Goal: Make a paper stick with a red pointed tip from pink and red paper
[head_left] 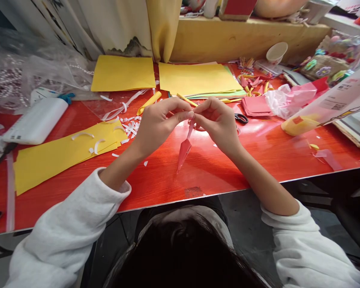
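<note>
My left hand (163, 124) and my right hand (217, 124) meet over the middle of the red table, fingertips pinched together. Between them they grip the upper end of a thin pale strip (191, 130). From that strip hangs a pointed, folded red paper piece (184, 153), its tip towards the table's front edge. The fingers partly hide the strip's top. Just behind my right hand lie black-handled scissors (241, 118), mostly covered. White paper scraps (132, 127) are scattered beside my left hand.
Yellow paper sheets (124, 74) lie at the back, and long yellow strips (63, 154) at left. A white power bank-like box (37, 120) sits near plastic bags. Red paper squares (256, 106), a paper cup (276, 53) and a clear printed bag (333, 100) are at right.
</note>
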Motion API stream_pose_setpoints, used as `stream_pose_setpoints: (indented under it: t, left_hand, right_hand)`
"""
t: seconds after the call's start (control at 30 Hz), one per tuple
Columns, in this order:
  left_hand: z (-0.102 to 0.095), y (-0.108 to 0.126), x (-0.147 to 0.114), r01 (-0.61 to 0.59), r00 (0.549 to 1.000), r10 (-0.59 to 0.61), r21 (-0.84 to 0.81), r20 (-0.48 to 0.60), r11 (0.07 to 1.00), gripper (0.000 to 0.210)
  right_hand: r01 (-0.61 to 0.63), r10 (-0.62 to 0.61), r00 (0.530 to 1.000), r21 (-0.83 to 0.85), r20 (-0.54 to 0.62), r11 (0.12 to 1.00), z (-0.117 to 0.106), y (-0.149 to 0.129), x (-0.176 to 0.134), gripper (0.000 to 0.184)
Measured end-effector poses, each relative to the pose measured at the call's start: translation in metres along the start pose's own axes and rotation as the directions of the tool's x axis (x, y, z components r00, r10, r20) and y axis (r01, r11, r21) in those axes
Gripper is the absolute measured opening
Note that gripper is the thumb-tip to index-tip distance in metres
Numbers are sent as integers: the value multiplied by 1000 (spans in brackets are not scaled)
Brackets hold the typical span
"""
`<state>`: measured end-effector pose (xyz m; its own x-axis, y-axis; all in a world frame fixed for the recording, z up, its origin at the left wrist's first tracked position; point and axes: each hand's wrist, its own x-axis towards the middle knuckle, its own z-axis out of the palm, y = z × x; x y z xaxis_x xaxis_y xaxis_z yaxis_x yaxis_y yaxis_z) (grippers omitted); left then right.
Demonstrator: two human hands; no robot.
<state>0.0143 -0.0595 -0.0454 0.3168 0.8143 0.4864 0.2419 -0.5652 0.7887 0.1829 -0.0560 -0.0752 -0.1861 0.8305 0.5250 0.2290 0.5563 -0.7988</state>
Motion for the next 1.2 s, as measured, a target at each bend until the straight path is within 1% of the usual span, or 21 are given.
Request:
stream_pose_setpoints:
  t: [0.13, 0.3, 0.43, 0.63, 0.8, 1.0, 1.2]
  left_hand:
    - [0, 3, -2, -30, 999, 31, 34, -21, 999, 8]
    - [-2, 2, -1, -38, 999, 40, 77, -27, 996, 9]
    - [-2, 1, -1, -71, 997, 73, 101, -19, 992, 10]
    - [-3, 1, -2, -86, 996, 88, 149, -11, 985, 13]
    - [-2, -1, -3, -90, 995, 95, 132, -35, 987, 13]
    - [-1, -2, -4, -108, 993, 114, 140, -37, 984, 13]
    - [-2, -5, -4, -139, 990, 140, 171, 4, 975, 15]
  right_hand:
    - [-19, 19, 1000, 37, -1, 999, -1, -3, 1, 27]
    - [-33, 33, 999, 9, 13, 999, -1, -5, 1, 29]
    - [-33, 33, 999, 5, 12, 999, -2, -5, 2, 29]
    - [-10, 10, 1000, -2, 3, 1000, -2, -6, 2, 30]
    - [-3, 3, 1000, -31, 4, 1000, -3, -6, 1, 31]
    - [16, -15, 1000, -32, 13, 999, -3, -7, 2, 29]
    - [49, -49, 999, -53, 10, 997, -3, -5, 0, 27]
